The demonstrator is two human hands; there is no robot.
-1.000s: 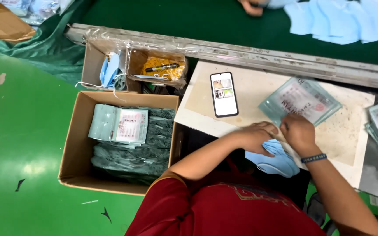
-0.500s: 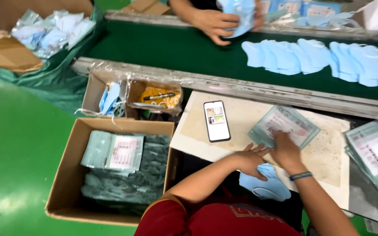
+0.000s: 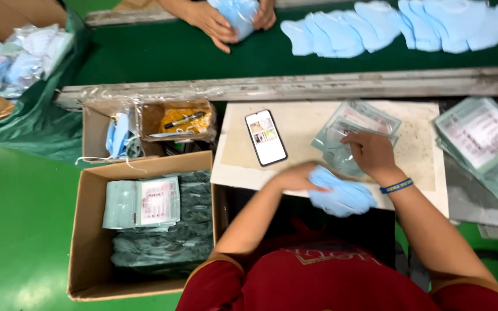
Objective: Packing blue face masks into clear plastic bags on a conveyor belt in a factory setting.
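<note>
Stack of blue masks [image 3: 341, 196] is clasped by left hand [image 3: 296, 177] at near edge of tabletop [image 3: 301, 129], partly overhanging it. Right hand [image 3: 371, 152] is pressed flat on clear pouch [image 3: 353, 138], nothing gripped w/ it. Risks: stack is held loosely from one side only, so masks could be fanned out or dropped off edge; pouch could be creased under palm; phone [image 3: 266, 137] nearby could be knocked.

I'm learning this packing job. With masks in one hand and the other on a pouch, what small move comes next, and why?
Probably slide the blue masks in the left hand toward the clear pouch under the right hand: the masks are bunched together and the pouch lies pinned flat on the board.
</note>
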